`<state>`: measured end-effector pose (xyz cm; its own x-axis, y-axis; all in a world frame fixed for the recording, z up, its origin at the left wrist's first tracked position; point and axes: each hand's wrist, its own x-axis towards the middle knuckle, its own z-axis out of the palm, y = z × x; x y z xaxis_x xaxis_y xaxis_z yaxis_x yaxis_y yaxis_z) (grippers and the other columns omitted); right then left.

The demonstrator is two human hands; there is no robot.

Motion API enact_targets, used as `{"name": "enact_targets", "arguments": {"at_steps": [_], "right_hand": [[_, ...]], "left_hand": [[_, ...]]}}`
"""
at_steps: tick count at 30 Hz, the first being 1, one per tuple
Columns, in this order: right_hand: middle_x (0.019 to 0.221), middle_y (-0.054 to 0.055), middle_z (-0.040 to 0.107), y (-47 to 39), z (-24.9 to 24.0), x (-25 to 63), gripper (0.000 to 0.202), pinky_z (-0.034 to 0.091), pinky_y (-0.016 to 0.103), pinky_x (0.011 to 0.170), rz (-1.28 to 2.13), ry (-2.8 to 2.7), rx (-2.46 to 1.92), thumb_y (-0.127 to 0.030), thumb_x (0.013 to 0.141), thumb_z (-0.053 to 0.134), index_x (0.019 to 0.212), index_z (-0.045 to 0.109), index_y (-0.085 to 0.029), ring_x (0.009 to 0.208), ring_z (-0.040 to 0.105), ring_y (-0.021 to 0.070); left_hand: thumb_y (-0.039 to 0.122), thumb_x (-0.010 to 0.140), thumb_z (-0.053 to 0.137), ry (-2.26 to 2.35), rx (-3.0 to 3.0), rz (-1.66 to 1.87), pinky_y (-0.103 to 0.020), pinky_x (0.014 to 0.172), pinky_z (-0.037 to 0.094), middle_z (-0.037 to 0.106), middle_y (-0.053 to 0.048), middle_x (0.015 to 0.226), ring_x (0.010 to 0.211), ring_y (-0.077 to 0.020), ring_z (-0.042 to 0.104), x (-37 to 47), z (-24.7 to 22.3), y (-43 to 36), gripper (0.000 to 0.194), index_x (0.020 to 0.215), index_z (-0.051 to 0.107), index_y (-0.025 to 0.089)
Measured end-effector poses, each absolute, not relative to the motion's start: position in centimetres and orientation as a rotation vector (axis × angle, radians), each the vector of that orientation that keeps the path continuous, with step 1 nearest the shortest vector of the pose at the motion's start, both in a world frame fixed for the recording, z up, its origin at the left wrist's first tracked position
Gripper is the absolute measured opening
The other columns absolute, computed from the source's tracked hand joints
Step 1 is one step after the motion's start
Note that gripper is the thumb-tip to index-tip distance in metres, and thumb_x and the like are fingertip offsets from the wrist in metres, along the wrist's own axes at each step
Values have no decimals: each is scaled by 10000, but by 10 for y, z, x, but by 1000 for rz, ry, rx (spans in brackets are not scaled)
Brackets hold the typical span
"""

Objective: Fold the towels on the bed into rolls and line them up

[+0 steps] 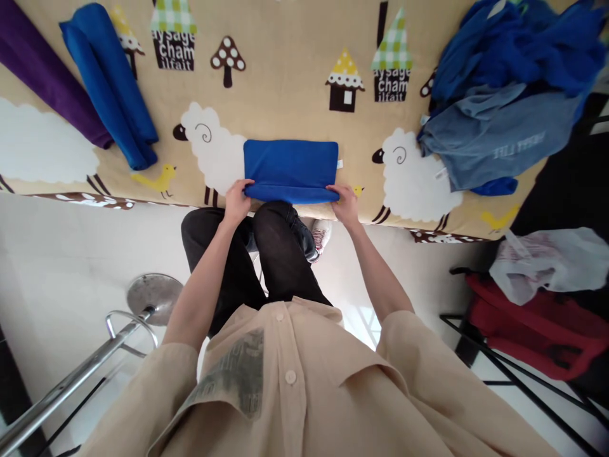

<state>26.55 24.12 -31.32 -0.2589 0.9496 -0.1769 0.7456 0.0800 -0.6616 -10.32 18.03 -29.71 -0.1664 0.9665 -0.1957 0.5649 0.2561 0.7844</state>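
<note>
A blue cloth (291, 162) lies flat at the table's near edge, its near side turned over into a narrow roll or fold. My left hand (237, 202) pinches the left end of that fold, fingers closed on it. At the opposite end my right hand (346, 204) grips the fold in the same way. A small white tag (339, 164) sticks out from the cloth's right side. What the fold hides underneath cannot be seen.
On the left lie a rolled blue cloth (111, 89) and a rolled purple cloth (52, 76). A heap of blue cloths (518, 44) with a grey-blue garment (504, 130) covers the right end. The tablecloth (285, 76) is printed. A red bag (537, 330) and white plastic bag (552, 260) sit lower right.
</note>
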Motion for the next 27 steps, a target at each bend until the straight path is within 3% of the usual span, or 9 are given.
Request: {"name": "enact_targets", "arguments": {"at_steps": [2, 4, 7, 11, 15, 17, 19, 22, 27], "right_hand": [[1127, 117, 755, 250, -320, 268, 300, 535, 494, 1070, 1011, -1903, -1783, -279, 910, 585, 1152, 744, -201, 1120, 676, 284], [986, 108, 723, 256, -327, 270, 293, 565, 501, 1001, 1039, -1769, -1857, -433, 946, 594, 1044, 733, -194, 1002, 676, 278], [881, 83, 664, 259, -334, 270, 435, 574, 489, 957, 1048, -1692, -1870, -606, 971, 538, 948, 693, -201, 940, 654, 266], [870, 84, 647, 260, -337, 266, 514, 582, 449, 903, 1019, -1702, -1876, -672, 983, 478, 917, 673, -201, 916, 650, 259], [895, 108, 664, 261, -336, 262, 526, 584, 447, 901, 989, -1748, -1914, -648, 1000, 453, 974, 696, -182, 924, 663, 266], [973, 132, 690, 259, -331, 259, 518, 575, 472, 944, 901, -1779, -1929, -601, 1018, 433, 1107, 704, -169, 985, 672, 279], [1181, 173, 692, 252, -323, 255, 522, 530, 527, 1043, 718, -1828, -1923, -543, 1033, 417, 1308, 657, -170, 1152, 654, 306], [1493, 181, 573, 239, -305, 245, 543, 370, 601, 1208, 529, -2042, -1830, -462, 1035, 435, 1499, 550, -205, 1434, 506, 339], [1666, 85, 424, 235, -293, 224, 569, 201, 569, 1321, 716, -2546, -1453, -278, 1009, 432, 1573, 494, -233, 1592, 316, 273]], "left_hand": [[144, 865, 557, 1883, 1263, 767, -408, 1037, 553, 742, -122, 1138, 1094, -262, 698, -105, -299, 187, 297, 1125, 699, 170], [234, 925, 590, 1941, 1174, 761, -416, 1017, 551, 740, -121, 1041, 1008, -259, 707, -107, -300, 191, 178, 1061, 686, 170], [315, 959, 613, 2009, 1129, 735, -436, 1053, 523, 732, -115, 998, 977, -256, 704, -109, -300, 193, 150, 1002, 662, 179], [351, 961, 631, 2050, 1108, 702, -451, 1081, 505, 735, -111, 989, 996, -268, 705, -109, -299, 193, 169, 986, 662, 187], [312, 955, 628, 2057, 1096, 685, -446, 1058, 524, 747, -119, 1033, 995, -266, 714, -107, -297, 193, 212, 1115, 674, 182], [278, 945, 627, 2066, 1118, 714, -442, 1039, 541, 744, -132, 1082, 1011, -264, 718, -105, -293, 191, 327, 1254, 637, 171], [257, 931, 635, 2105, 1243, 771, -457, 1079, 524, 706, -172, 1243, 1145, -280, 689, -102, -286, 187, 475, 1392, 567, 162], [258, 952, 602, 2041, 1626, 745, -500, 1216, 408, 540, -189, 1535, 1438, -300, 511, -99, -274, 183, 529, 1473, 536, 190], [172, 950, 508, 1589, 1979, 361, -561, 1303, 266, 419, -102, 1664, 1590, -275, 315, -92, -272, 188, 516, 1454, 594, 241]]}}
